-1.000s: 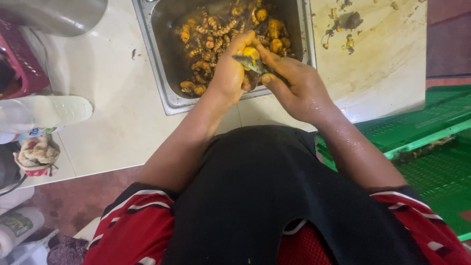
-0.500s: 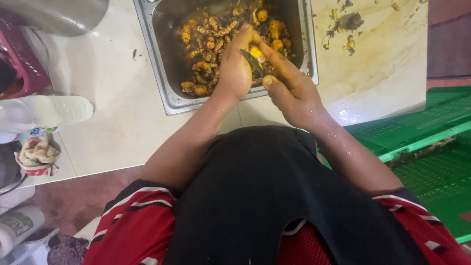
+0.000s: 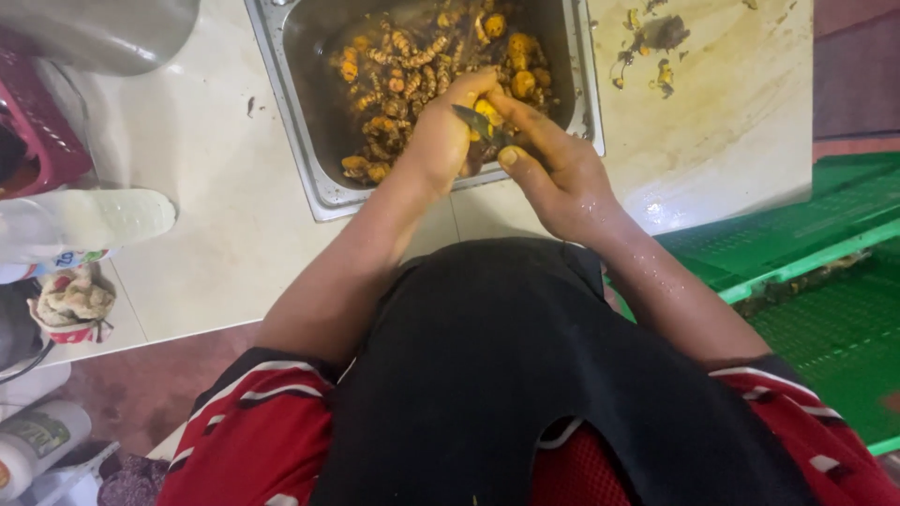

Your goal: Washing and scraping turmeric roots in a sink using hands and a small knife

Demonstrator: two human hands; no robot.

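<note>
A small yellow root piece (image 3: 486, 112) is pinched between the fingers of the left hand (image 3: 441, 141) over the near edge of a metal tray (image 3: 281, 112). A short knife (image 3: 478, 124) is gripped in the closed right hand (image 3: 562, 183), its dark blade laid against the yellow piece, with the thumb stretched out beside it. Both hands are stained yellow and are held touching each other above the tray. The tray is filled with knobbly brown and yellow roots (image 3: 403, 66) and is set on a pale counter (image 3: 206, 225). Scraps of peel (image 3: 656, 47) are scattered on a stained board (image 3: 722, 122) just right of the tray. A green crate (image 3: 825, 281) is seen at the right
</note>
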